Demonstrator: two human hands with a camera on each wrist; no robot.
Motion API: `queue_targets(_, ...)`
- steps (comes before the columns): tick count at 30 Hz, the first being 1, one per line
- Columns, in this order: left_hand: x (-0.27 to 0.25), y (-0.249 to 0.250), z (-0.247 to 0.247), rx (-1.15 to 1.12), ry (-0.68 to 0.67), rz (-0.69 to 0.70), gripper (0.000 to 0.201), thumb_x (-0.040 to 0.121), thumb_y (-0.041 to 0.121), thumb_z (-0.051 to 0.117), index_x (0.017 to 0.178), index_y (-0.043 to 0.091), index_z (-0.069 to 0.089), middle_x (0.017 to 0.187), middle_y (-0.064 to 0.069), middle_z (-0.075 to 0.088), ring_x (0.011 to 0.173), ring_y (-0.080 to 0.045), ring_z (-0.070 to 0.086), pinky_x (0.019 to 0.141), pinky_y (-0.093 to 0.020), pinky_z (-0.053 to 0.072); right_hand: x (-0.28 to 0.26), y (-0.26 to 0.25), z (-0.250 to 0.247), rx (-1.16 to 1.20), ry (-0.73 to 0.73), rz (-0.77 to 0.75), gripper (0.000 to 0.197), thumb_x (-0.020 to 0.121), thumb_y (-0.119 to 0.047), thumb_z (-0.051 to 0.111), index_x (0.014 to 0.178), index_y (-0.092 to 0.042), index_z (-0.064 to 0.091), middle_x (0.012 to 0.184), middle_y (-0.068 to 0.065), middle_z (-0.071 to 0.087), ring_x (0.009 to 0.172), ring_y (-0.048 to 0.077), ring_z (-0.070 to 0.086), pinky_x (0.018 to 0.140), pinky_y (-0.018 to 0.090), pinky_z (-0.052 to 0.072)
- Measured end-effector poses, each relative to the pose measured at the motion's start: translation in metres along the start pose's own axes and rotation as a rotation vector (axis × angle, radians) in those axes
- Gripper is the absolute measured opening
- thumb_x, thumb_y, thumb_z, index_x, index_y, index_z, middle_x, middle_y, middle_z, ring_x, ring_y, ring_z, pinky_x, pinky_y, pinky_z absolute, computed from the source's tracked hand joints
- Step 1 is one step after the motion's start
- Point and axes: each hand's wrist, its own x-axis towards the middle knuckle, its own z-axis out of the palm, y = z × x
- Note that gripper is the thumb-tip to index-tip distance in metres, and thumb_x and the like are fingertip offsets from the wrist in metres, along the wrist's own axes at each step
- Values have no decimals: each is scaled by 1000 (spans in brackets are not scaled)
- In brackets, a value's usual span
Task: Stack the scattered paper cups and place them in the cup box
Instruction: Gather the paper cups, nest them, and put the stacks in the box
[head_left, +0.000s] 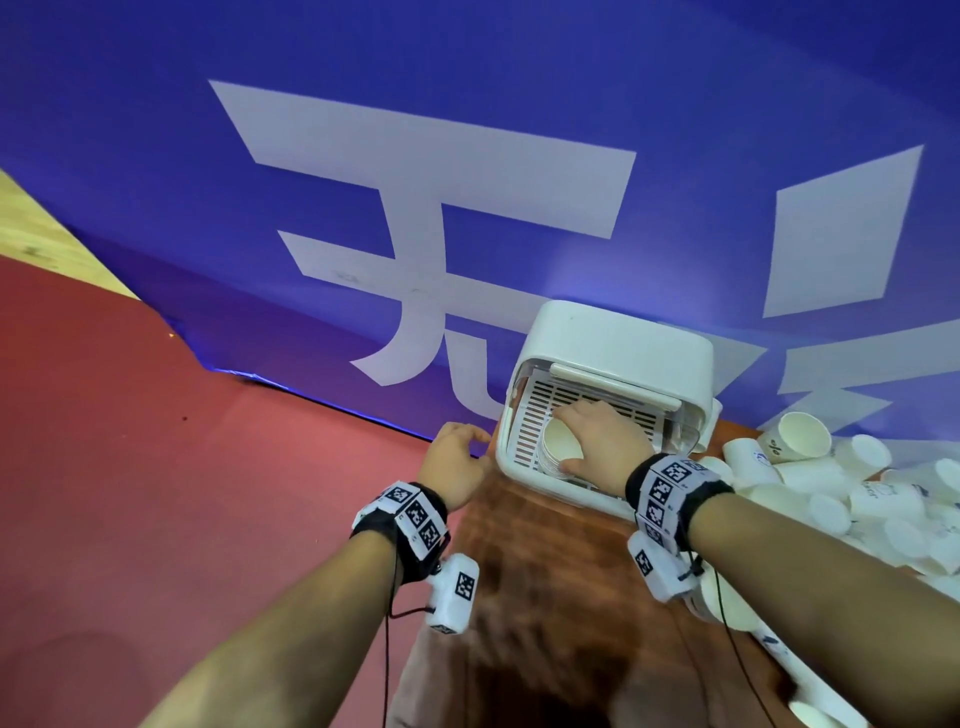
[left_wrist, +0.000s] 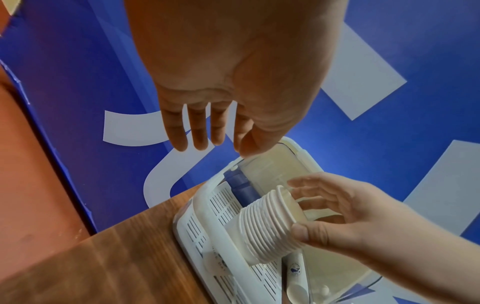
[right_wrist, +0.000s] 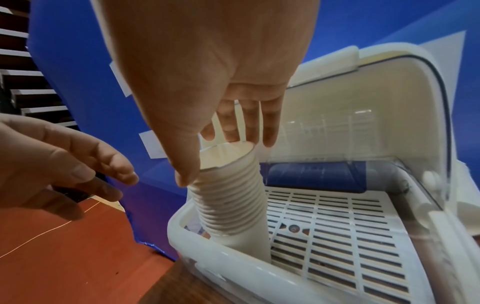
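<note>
The white cup box (head_left: 618, 338) stands on the wooden table with its lid tipped up and open. Inside it, a tall stack of white paper cups (head_left: 553, 453) leans in the near-left corner on the slotted floor. My right hand (head_left: 563, 439) reaches into the box and pinches the top rim of the stack (right_wrist: 231, 205) between thumb (right_wrist: 185, 176) and fingers. In the left wrist view the stack (left_wrist: 270, 224) tilts against the box wall (left_wrist: 200, 205). My left hand (head_left: 480, 444) hovers just left of the box, fingers relaxed, holding nothing.
A heap of loose paper cups (head_left: 841, 483) covers the table to the right of the box. The wooden table (head_left: 545, 571) is narrow, with red floor (head_left: 156, 415) to its left. A blue banner (head_left: 467, 208) hangs behind the box.
</note>
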Motion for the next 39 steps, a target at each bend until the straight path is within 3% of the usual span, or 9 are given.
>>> queue_targets(5, -1, 1, 6, -2, -4, -19, 25, 89, 19, 60, 114, 16, 65, 125, -4, 51, 109, -20, 54, 97, -31, 44, 0, 1, 8, 71, 17, 22, 65, 84, -41, 72, 140, -25, 43, 138, -4, 50, 123, 21, 46, 100, 34, 42)
queue_targets(13, -3, 2, 7, 34, -13, -7, 24, 89, 18, 59, 112, 15, 65, 119, -3, 53, 96, -12, 48, 87, -22, 37, 1, -2, 12, 155, 51, 75, 62, 83, -38, 75, 137, -26, 47, 138, -5, 51, 124, 20, 48, 103, 36, 41)
queue_targets(18, 1, 8, 10, 40, -46, -20, 25, 89, 19, 60, 113, 16, 65, 115, 3, 50, 96, -11, 49, 84, -20, 37, 0, -1, 10, 179, 52, 74, 63, 81, -40, 76, 136, -27, 46, 136, -5, 52, 123, 19, 49, 102, 34, 42)
queue_targets(21, 8, 12, 18, 12, -79, -36, 32, 87, 18, 63, 119, 17, 62, 120, -2, 54, 101, -15, 54, 88, -22, 41, -1, 1, 8, 228, 31, 77, 65, 85, -41, 72, 141, -27, 43, 141, -4, 49, 127, 19, 48, 104, 35, 41)
queue_targets(24, 14, 18, 28, -66, -140, -83, 45, 86, 12, 62, 130, 15, 54, 121, -2, 55, 100, -19, 57, 95, -31, 47, -6, 4, 12, 427, 36, 183, 59, 95, -39, 59, 147, -22, 38, 150, 2, 42, 134, 21, 43, 111, 34, 34)
queue_targets(27, 20, 17, 42, -159, -204, -139, 52, 86, 13, 62, 136, 16, 46, 124, -4, 57, 103, -21, 59, 97, -37, 49, -16, 9, 21, 690, 31, 393, 55, 99, -40, 52, 147, -18, 38, 146, 6, 47, 124, 24, 52, 105, 36, 41)
queue_targets(30, 24, 15, 53, -216, -256, -183, 60, 87, 17, 61, 143, 21, 38, 129, -4, 54, 113, -22, 56, 98, -34, 47, -21, 13, 33, 877, -19, 540, 58, 99, -45, 49, 148, -16, 36, 138, 8, 55, 116, 27, 58, 100, 40, 46)
queue_targets(33, 29, 15, 61, -276, -255, -132, 64, 85, 18, 62, 144, 25, 39, 131, -5, 55, 118, -22, 55, 104, -38, 45, -21, 14, 46, 1116, -39, 585, 59, 99, -42, 51, 149, -16, 34, 133, 7, 54, 105, 29, 64, 88, 45, 57)
queue_targets(39, 31, 18, 71, -385, -258, -84, 61, 76, 12, 64, 135, 25, 52, 119, -4, 66, 109, -19, 62, 98, -41, 50, -12, 8, 62, 1390, 18, 620, 42, 101, -24, 52, 141, -13, 44, 109, 7, 62, 94, 30, 69, 79, 44, 58)
